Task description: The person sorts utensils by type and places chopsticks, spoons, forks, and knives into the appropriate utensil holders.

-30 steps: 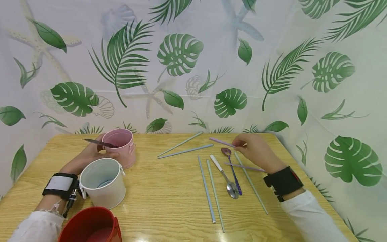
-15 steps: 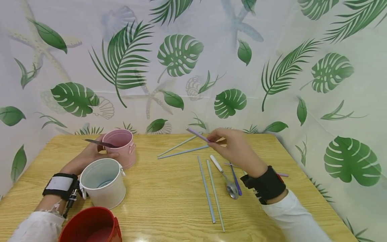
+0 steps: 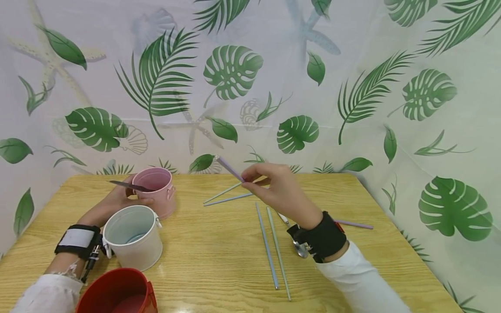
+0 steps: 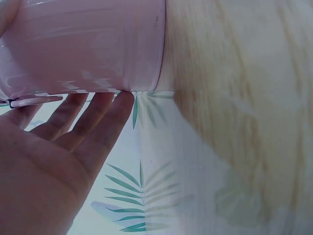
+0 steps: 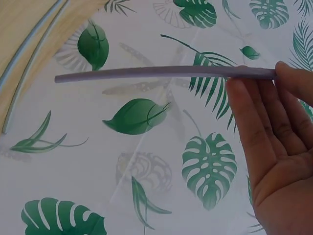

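My right hand (image 3: 274, 187) pinches a purple chopstick (image 3: 232, 169) between thumb and fingers. The chopstick is raised over the back of the table, its free end pointing up and left. In the right wrist view, it stretches left from the fingertips. My left hand (image 3: 109, 205) holds a pink bucket (image 3: 166, 204) at the back left, with the thumb across the front. In the left wrist view, the fingers (image 4: 105, 129) touch the bucket's side. A dark knife-like utensil (image 3: 129, 186) leans over the bucket's rim; its lower end is hidden inside.
A white bucket (image 3: 135, 254) and a red bucket (image 3: 146, 300) stand nearer along the left. A blue chopstick (image 3: 267, 245) and a green chopstick (image 3: 278, 252) lie mid-table, two others behind. Beyond the right wrist lies another purple chopstick (image 3: 355, 224). A spoon (image 3: 300, 249) is partly covered.
My right hand has lifted the purple chopstick and carried it left across the back of the table. The other purple chopstick has shifted right. The left hand and buckets stay put.
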Action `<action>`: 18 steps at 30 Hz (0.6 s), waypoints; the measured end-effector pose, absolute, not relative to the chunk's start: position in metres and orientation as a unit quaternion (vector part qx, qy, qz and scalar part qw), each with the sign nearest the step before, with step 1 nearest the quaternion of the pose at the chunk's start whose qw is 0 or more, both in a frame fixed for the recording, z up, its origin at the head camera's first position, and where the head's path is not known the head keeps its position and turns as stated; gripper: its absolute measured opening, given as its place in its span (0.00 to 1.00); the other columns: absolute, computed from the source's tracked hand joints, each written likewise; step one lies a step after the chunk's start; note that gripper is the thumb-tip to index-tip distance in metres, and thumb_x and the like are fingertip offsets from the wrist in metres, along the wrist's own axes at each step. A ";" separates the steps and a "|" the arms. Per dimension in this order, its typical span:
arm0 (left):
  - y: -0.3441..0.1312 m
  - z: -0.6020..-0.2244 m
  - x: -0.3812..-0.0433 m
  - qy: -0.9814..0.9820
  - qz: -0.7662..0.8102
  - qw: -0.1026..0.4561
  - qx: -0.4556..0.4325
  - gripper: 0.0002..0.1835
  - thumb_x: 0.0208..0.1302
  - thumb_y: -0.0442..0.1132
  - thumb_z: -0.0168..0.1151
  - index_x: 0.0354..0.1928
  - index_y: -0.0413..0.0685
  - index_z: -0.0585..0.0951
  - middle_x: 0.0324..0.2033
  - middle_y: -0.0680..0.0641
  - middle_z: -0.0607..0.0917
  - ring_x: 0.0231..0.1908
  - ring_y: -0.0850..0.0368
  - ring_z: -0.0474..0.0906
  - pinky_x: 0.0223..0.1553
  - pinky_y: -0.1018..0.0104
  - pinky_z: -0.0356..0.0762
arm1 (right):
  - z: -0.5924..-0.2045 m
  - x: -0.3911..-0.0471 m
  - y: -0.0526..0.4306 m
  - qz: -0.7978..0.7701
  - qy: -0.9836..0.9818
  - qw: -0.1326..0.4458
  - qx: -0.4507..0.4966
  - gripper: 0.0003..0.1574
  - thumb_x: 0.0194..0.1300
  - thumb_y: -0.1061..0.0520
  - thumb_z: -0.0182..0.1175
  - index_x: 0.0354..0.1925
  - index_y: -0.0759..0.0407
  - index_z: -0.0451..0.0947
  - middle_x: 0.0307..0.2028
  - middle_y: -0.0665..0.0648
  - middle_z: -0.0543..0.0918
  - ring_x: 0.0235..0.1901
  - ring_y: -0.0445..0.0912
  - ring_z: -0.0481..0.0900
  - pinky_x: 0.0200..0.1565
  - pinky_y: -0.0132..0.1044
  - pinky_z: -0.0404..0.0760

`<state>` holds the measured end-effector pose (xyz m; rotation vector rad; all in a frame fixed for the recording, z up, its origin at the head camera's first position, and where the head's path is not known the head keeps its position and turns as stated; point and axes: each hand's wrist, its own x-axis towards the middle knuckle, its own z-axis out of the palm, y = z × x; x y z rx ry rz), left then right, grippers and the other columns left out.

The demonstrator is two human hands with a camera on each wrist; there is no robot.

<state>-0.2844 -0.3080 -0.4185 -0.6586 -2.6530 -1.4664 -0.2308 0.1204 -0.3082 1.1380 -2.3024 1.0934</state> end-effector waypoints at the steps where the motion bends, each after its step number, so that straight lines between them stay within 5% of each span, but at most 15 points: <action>1: -0.307 -0.418 -0.284 -0.856 -0.473 0.015 -0.209 0.43 0.65 0.37 0.72 0.78 0.46 0.60 0.67 0.37 0.73 0.54 0.52 0.71 0.48 0.64 0.74 | -0.308 -0.230 0.118 0.389 -0.809 0.173 0.405 0.09 0.65 0.67 0.70 0.44 0.60 0.86 0.40 0.52 0.88 0.42 0.44 0.87 0.42 0.35 0.86; 7: -0.306 -0.417 -0.281 -0.854 -0.482 0.001 -0.197 0.44 0.66 0.39 0.73 0.78 0.48 0.59 0.68 0.39 0.73 0.59 0.49 0.69 0.54 0.56 0.74 | -0.307 -0.227 0.096 0.411 -0.787 0.165 0.430 0.08 0.66 0.66 0.70 0.44 0.59 0.85 0.40 0.51 0.88 0.41 0.41 0.86 0.42 0.33 0.86; 13: -0.307 -0.418 -0.284 -0.855 -0.474 0.021 -0.208 0.44 0.65 0.36 0.73 0.78 0.44 0.60 0.67 0.37 0.73 0.54 0.56 0.73 0.49 0.67 0.74 | -0.304 -0.223 0.076 0.427 -0.764 0.159 0.457 0.08 0.65 0.65 0.70 0.43 0.59 0.86 0.40 0.51 0.88 0.41 0.39 0.86 0.42 0.33 0.86; 18: -0.308 -0.419 -0.284 -0.858 -0.470 0.020 -0.206 0.44 0.65 0.37 0.72 0.78 0.45 0.60 0.67 0.37 0.73 0.53 0.52 0.72 0.47 0.67 0.73 | -0.301 -0.220 0.063 0.440 -0.750 0.157 0.469 0.08 0.65 0.66 0.70 0.42 0.60 0.85 0.38 0.52 0.89 0.40 0.37 0.86 0.41 0.33 0.86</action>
